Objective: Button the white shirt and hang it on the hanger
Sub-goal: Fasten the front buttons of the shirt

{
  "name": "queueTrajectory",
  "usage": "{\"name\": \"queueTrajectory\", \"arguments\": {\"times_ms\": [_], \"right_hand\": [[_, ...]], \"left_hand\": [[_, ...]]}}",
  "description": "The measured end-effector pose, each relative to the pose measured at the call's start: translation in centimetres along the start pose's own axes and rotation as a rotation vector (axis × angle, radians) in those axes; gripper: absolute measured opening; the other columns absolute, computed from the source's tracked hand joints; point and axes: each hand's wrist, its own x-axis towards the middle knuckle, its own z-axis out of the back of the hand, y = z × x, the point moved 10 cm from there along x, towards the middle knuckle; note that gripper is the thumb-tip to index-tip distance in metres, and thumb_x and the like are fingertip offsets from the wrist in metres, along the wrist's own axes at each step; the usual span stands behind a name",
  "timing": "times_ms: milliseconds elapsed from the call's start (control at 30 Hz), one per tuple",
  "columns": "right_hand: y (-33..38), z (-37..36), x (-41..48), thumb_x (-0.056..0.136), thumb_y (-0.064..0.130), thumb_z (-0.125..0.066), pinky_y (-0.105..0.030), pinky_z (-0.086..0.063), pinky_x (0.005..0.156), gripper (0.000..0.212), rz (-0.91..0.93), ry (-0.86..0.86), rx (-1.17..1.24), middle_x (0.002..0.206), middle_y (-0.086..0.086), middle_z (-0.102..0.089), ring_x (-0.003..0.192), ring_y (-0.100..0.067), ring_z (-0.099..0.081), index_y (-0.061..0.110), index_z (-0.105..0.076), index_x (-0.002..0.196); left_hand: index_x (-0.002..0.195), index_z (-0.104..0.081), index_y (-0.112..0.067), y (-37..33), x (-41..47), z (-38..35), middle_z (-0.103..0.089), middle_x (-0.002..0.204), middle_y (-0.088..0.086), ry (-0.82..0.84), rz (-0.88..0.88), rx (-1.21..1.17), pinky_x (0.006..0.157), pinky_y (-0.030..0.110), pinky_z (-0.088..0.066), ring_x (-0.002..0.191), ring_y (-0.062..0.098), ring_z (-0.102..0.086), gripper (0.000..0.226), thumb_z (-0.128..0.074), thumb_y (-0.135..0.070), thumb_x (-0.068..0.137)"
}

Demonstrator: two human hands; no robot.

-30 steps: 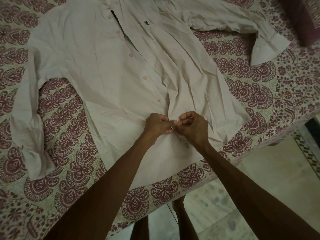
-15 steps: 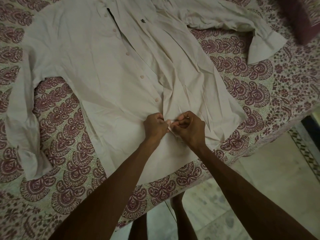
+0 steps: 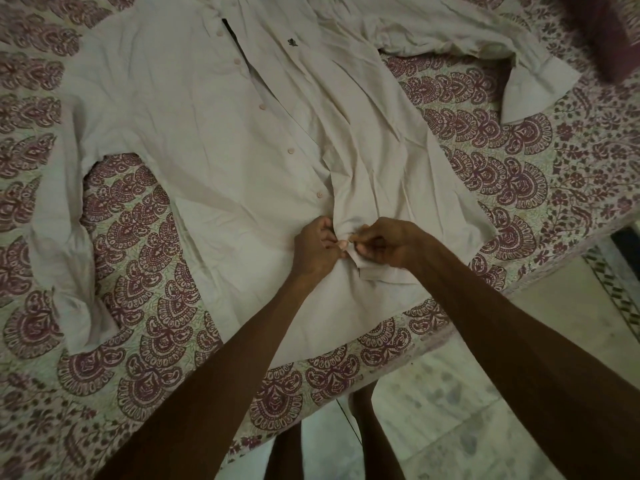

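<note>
Now I am pinching the shirt (image 3: 207,133) with both hands low on its front, just below the lowest bare button (image 3: 319,194). Left hand (image 3: 317,249) is curling its fingers round the button-side edge. Right hand (image 3: 388,245) is nipping the overlapping edge between thumb and forefinger. The two sets of fingertips are nearly touching, and cloth is bunching up between them. The shirt is lying face up on the sheet (image 3: 502,174), hem pointing toward me at the sheet's near edge, collar pointing away. Its long axis is leaning left at the far end. One sleeve is bending down at left; the other is stretching out right, cuff (image 3: 533,88) flat.
</note>
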Motion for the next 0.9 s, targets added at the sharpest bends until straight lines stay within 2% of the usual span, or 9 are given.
{"name": "queueTrajectory", "arguments": {"times_ms": [67, 133, 200, 267, 367, 467, 600, 733, 900], "right_hand": [[0.7, 1.5, -0.3, 0.082, -0.009, -0.066, -0.022, -0.057, 0.053, 0.015, 0.199, -0.153, -0.011, 0.082, -0.01, -0.067, 0.068, -0.017, -0.066, 0.006, -0.064, 0.084], [2.2, 3.6, -3.5, 0.082, 0.004, -0.068, -0.024, -0.056, 0.066, 0.007, 0.616, -0.439, -0.376, 0.082, -0.003, -0.071, 0.071, -0.014, -0.067, 0.01, -0.069, 0.086], [0.5, 3.2, -6.6, 0.085, 0.014, -0.067, -0.025, -0.053, 0.074, 0.008, 0.863, -0.527, -0.716, 0.085, 0.0, -0.073, 0.074, -0.011, -0.065, 0.013, -0.069, 0.092], [-2.6, 2.4, -7.3, 0.087, 0.026, -0.066, -0.031, -0.054, 0.072, 0.013, 0.891, -0.469, -0.92, 0.087, 0.0, -0.071, 0.075, -0.014, -0.064, 0.016, -0.068, 0.095], [-3.6, 2.7, -7.0, 0.083, 0.033, -0.067, -0.034, -0.05, 0.068, 0.02, 0.893, -0.53, -1.06, 0.09, -0.002, -0.066, 0.081, -0.02, -0.059, 0.015, -0.067, 0.092], [-2.2, 1.5, -6.9, 0.081, 0.026, -0.068, -0.035, -0.049, 0.064, 0.018, 0.996, -0.54, -1.252, 0.091, -0.007, -0.067, 0.085, -0.027, -0.057, 0.01, -0.07, 0.091], [-1.7, -0.2, -7.9, 0.085, 0.015, -0.042, -0.036, -0.048, 0.06, 0.031, 1.152, -0.487, -1.482, 0.085, -0.011, -0.069, 0.079, -0.031, -0.059, 0.009, -0.072, 0.088], [-4.3, 0.9, -7.5, 0.08, -0.003, -0.054, -0.036, -0.051, 0.065, 0.023, 0.979, -0.267, -1.767, 0.095, -0.009, -0.066, 0.09, -0.03, -0.06, 0.008, -0.068, 0.093], [-5.4, 1.7, -7.8, 0.088, 0.008, -0.056, -0.038, -0.051, 0.075, 0.02, 0.866, -0.12, -1.891, 0.106, -0.006, -0.064, 0.098, -0.027, -0.06, 0.013, -0.068, 0.103]], "left_hand": [[0.099, -0.06, -0.011, -0.1, 0.1, 0.2, -0.072, 0.081, 0.005, -0.043, -0.03, 0.056, 0.066, 0.028, -0.06, 0.07, 0.014, -0.071, 0.03, -0.079, -0.009, 0.076], [0.097, -0.06, -0.015, -0.2, 0.1, 0.2, -0.071, 0.079, 0.002, -0.078, -0.02, 0.093, 0.066, 0.026, -0.059, 0.07, 0.013, -0.07, 0.033, -0.081, -0.014, 0.072], [0.096, -0.061, -0.014, -0.5, 0.0, 0.2, -0.07, 0.076, 0.001, -0.101, -0.022, 0.134, 0.063, 0.017, -0.054, 0.067, 0.009, -0.067, 0.033, -0.082, -0.014, 0.07], [0.095, -0.063, -0.012, -0.4, 0.1, 0.3, -0.071, 0.076, 0.003, -0.113, -0.005, 0.14, 0.06, 0.013, -0.051, 0.068, 0.011, -0.067, 0.034, -0.084, -0.015, 0.069], [0.094, -0.065, -0.01, 0.2, 0.3, 0.2, -0.073, 0.078, 0.006, -0.097, 0.048, 0.119, 0.068, 0.024, -0.058, 0.073, 0.018, -0.071, 0.036, -0.087, -0.021, 0.066], [0.092, -0.066, -0.009, 0.7, 0.3, 0.1, -0.073, 0.08, 0.008, -0.071, 0.087, 0.057, 0.075, 0.036, -0.061, 0.077, 0.022, -0.072, 0.038, -0.088, -0.024, 0.065], [0.087, -0.066, -0.011, 0.9, 0.2, 0.0, -0.073, 0.085, 0.013, -0.055, 0.135, -0.017, 0.077, 0.039, -0.061, 0.081, 0.025, -0.073, 0.032, -0.088, -0.017, 0.065], [0.095, -0.064, -0.006, 0.9, -0.2, -0.4, -0.071, 0.096, 0.019, -0.01, 0.19, -0.078, 0.071, 0.029, -0.061, 0.081, 0.023, -0.071, 0.028, -0.082, -0.007, 0.073], [0.089, -0.063, -0.005, 0.2, -0.5, -0.7, -0.071, 0.088, 0.017, 0.036, 0.186, -0.008, 0.063, 0.027, -0.06, 0.066, 0.017, -0.068, 0.015, -0.075, -0.011, 0.082]]}}
